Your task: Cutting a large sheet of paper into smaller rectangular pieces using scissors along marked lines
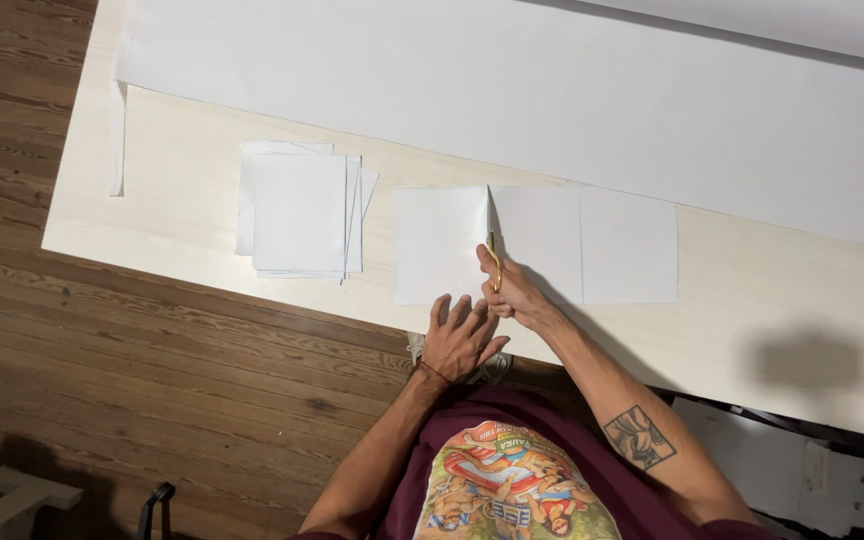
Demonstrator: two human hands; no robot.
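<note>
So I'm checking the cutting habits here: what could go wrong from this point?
The left hand lies flat at the paper strip's near edge, close beside the right hand working the yellow-handled scissors, so its fingers could get nicked. With only that edge pinned, the strip might shift and the cut wander. The strip also lies close to the table's edge, so the cut piece may slide off.

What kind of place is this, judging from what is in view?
Probably a room at home used for paper craft: a pale worktable on a wooden plank floor, a stack of cut white sheets, and a long paper roll.
</note>
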